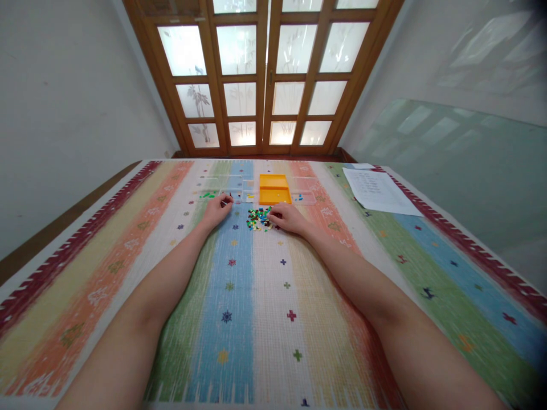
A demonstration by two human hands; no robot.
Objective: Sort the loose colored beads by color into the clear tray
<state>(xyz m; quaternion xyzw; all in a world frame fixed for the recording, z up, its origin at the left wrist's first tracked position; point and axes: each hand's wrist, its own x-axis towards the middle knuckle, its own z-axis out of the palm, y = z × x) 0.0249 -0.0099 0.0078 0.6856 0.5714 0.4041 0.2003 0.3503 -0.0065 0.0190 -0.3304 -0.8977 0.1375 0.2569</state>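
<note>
A small heap of tiny coloured pieces point(258, 219) lies on the striped cloth, far from me. My right hand point(287, 217) rests at the heap's right edge, fingers curled and touching the pieces. My left hand point(217, 208) sits to the left of the heap, fingers curled in a pinch near a clear tray point(213, 185); what it holds is too small to see. An orange tray point(274, 189) stands just behind the heap, with clear compartment trays point(305, 191) on both sides. A few green pieces point(208, 195) lie in the left clear tray.
The table is covered by a cloth point(239, 307) with coloured stripes. A printed sheet of paper point(378, 191) lies at the far right. Wooden doors with frosted glass point(260, 74) stand behind the table. A glass panel point(470, 165) leans at the right.
</note>
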